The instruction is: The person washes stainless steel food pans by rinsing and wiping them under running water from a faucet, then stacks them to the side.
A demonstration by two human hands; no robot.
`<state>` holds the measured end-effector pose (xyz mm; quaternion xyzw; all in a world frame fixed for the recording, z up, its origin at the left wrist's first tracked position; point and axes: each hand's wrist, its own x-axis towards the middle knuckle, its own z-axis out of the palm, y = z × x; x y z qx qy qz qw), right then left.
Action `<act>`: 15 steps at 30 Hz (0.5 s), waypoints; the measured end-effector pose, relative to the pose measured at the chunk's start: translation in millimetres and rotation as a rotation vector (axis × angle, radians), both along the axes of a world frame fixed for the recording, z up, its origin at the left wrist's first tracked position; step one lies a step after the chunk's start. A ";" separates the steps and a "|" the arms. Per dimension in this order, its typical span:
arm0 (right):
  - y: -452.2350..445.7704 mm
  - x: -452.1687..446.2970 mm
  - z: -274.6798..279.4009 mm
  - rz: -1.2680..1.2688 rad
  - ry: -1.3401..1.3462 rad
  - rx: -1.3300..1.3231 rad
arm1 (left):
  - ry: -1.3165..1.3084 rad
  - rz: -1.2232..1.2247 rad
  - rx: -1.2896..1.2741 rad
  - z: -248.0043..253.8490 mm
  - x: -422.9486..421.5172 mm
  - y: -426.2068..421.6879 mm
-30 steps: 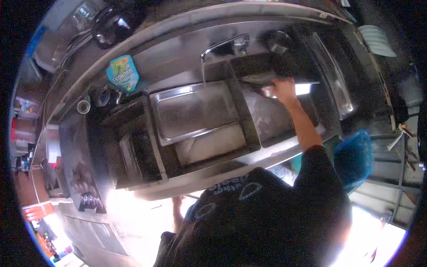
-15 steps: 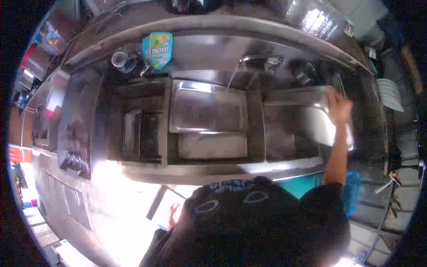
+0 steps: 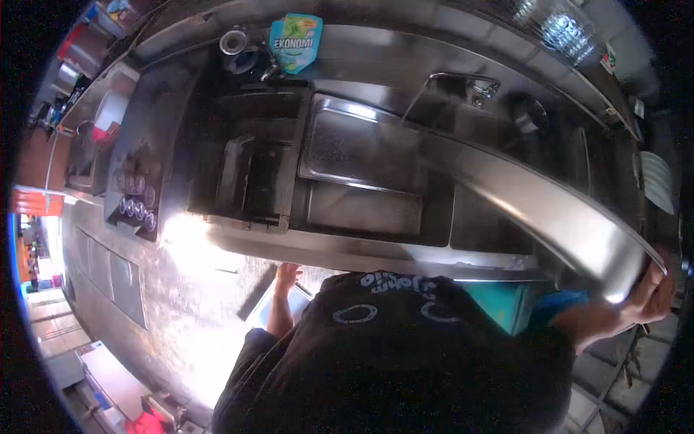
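Note:
My right hand (image 3: pixel 649 295) is closed on the near right end of a long stainless steel food pan (image 3: pixel 549 199). The pan is raised and tilted, slanting across the right sink basin (image 3: pixel 484 224), its far end near the middle basin. Another rectangular steel pan (image 3: pixel 354 137) rests in the middle basin (image 3: pixel 365 210). My left hand (image 3: pixel 288 273) is low beside the counter's front edge, its fingers apart and apparently holding nothing. A faucet (image 3: pixel 481 87) stands behind the basins, and a thin line runs down from its spout; I cannot tell whether it is water.
A blue-green EKONOMI pouch (image 3: pixel 296 43) stands behind the sinks beside a jar-like container (image 3: pixel 233 43). The left basin (image 3: pixel 253 166) holds dark items. Several glasses (image 3: pixel 137 210) stand on the left counter. Stacked white plates (image 3: pixel 656 181) are at the far right.
The steel pan in my right hand has come up out of the right basin and swung toward me and to the right. My left hand has moved up to the counter edge.

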<state>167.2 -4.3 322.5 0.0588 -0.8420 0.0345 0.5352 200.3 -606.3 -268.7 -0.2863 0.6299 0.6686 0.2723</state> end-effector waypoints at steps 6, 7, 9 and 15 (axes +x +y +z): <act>-41.3 -58.9 -44.6 0.323 -0.086 -0.385 | -0.060 0.166 0.473 -13.1 43.4 -15.8; -67.9 -75.4 -47.6 0.390 -0.173 -0.335 | -0.033 0.166 0.446 3.1 59.0 -10.2; -113.2 -101.9 -53.2 0.510 -0.375 -0.228 | 0.152 0.055 0.047 67.8 92.6 22.9; -184.9 -145.7 -102.1 0.501 -0.845 -0.267 | 0.190 -0.119 -0.342 20.1 177.2 15.4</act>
